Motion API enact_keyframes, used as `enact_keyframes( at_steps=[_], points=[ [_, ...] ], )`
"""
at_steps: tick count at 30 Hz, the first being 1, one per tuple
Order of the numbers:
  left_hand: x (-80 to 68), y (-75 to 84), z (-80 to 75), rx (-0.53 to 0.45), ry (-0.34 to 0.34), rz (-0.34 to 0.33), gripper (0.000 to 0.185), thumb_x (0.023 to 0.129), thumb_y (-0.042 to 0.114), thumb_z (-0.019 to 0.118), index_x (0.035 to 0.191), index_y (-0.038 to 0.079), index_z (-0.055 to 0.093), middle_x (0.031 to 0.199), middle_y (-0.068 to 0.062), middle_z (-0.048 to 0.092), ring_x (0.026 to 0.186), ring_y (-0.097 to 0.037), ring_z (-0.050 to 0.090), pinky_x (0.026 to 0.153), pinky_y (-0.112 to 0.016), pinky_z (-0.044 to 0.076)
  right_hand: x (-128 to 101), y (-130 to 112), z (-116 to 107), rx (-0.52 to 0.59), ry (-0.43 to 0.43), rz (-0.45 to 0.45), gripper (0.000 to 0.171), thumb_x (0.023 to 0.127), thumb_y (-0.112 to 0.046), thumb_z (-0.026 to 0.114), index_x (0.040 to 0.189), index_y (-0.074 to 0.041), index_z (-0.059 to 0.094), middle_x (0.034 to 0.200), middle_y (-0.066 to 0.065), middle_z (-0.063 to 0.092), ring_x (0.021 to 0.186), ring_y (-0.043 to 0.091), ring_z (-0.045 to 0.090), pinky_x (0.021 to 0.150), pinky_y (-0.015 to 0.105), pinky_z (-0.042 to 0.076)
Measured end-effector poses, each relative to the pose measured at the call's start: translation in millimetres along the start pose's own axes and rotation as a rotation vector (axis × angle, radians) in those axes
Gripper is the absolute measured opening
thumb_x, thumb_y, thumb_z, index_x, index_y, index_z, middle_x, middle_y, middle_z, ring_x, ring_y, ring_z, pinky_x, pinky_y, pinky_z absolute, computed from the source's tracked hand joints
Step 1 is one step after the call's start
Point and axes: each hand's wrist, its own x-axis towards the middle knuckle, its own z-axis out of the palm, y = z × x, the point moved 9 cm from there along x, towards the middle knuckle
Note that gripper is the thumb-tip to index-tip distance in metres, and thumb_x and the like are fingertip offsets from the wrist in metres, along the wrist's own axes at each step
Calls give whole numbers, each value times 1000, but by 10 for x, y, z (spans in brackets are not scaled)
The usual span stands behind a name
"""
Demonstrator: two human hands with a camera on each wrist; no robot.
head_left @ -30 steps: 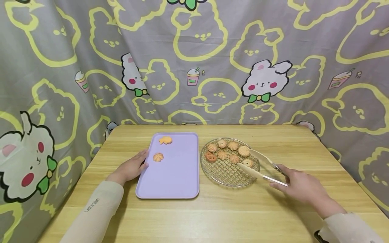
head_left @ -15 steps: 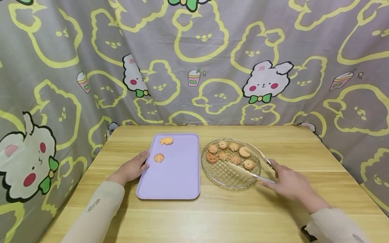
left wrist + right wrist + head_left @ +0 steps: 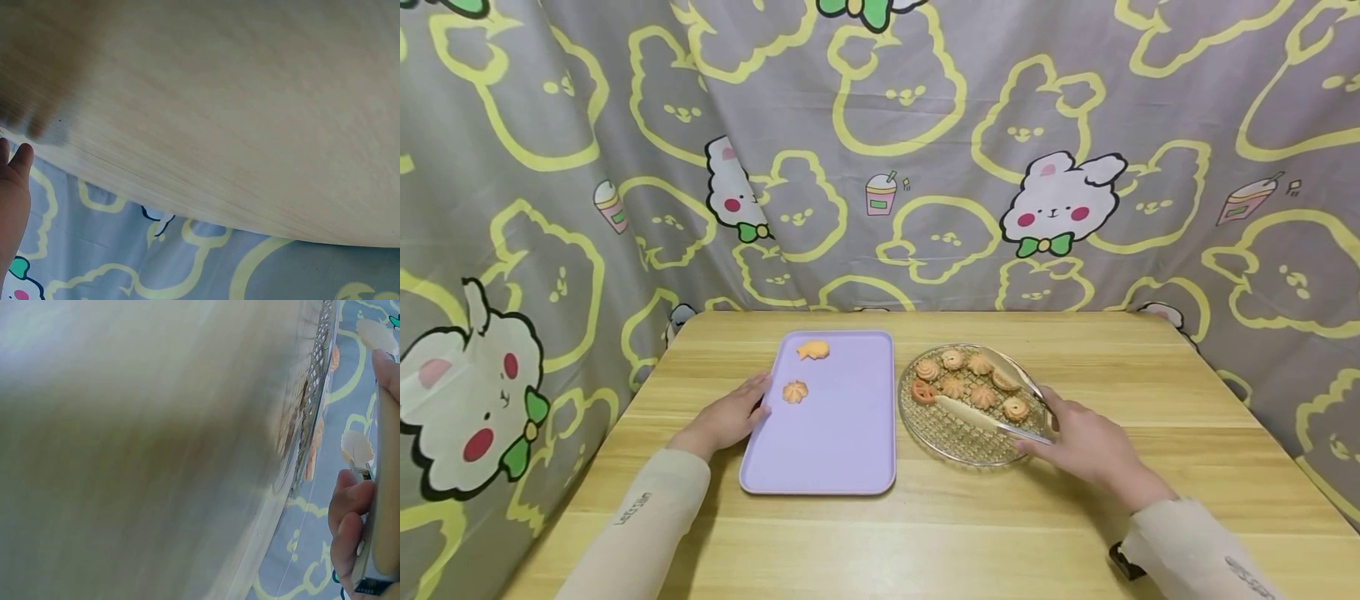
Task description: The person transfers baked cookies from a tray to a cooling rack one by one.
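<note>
In the head view my right hand [image 3: 1093, 446] grips a pair of tongs [image 3: 972, 413], their pale arms spread wide above a round wire rack [image 3: 958, 446]. One tip reaches beside a pretzel-shaped cookie [image 3: 923, 392]; the other arm partly covers a round cracker [image 3: 1006, 380]. Nothing is pinched between the tips. Around them lie several piped cookies [image 3: 982, 395]. The right wrist view shows my fingers curled round the tongs' handle. My left hand [image 3: 722, 419] rests its fingers against the left edge of a purple tray [image 3: 835, 454]. On it lie a fish-shaped cracker [image 3: 814, 350] and a flower-shaped cookie [image 3: 795, 392].
Tray and rack stand side by side on a wooden table [image 3: 880, 550], a narrow gap between them. A patterned grey curtain [image 3: 917, 108] hangs behind the table and along both sides.
My right hand has carried the tongs leftward, farther across the rack, one tip now beside the pretzel-shaped cookie. The left hand stays at the tray; the view has shifted slightly.
</note>
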Motion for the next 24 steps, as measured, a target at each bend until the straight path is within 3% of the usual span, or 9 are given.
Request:
enact_keyframes(
  at_steps=[5,11,15,18,24],
  points=[
    [6,-3,4,1,-4,-8,60,102,29,44,149,-3,24,154,-20,21,140,-38,19,111,-52,21,76,-96,2,5,27,-25,108,72,-75,61,149,-6,30,102,20,63,81,36,63,54,47,50],
    [5,-3,12,-1,-4,-8,60,102,30,43,149,-3,24,154,-20,20,140,-38,19,111,-52,21,165,-256,19,4,35,-61,107,73,-73,62,146,0,33,105,20,63,81,32,63,54,45,50],
    [3,-8,17,-4,1,-5,61,101,30,44,149,-3,24,154,-20,21,140,-38,19,111,-53,22,232,-370,56,22,28,-67,106,72,-72,63,146,-2,34,89,9,62,71,23,58,49,39,45],
    [5,-18,23,-5,0,-6,61,101,30,44,149,-2,24,154,-20,21,140,-38,20,110,-53,22,278,-445,102,39,2,-68,107,72,-72,64,147,-3,33,73,0,52,62,17,49,45,34,39],
    [11,-12,15,5,7,4,60,101,29,44,149,-2,25,154,-21,21,140,-38,21,110,-52,23,368,-612,140,36,-6,-99,104,71,-70,66,146,-4,35,68,-2,50,62,16,50,44,33,40]
  ],
)
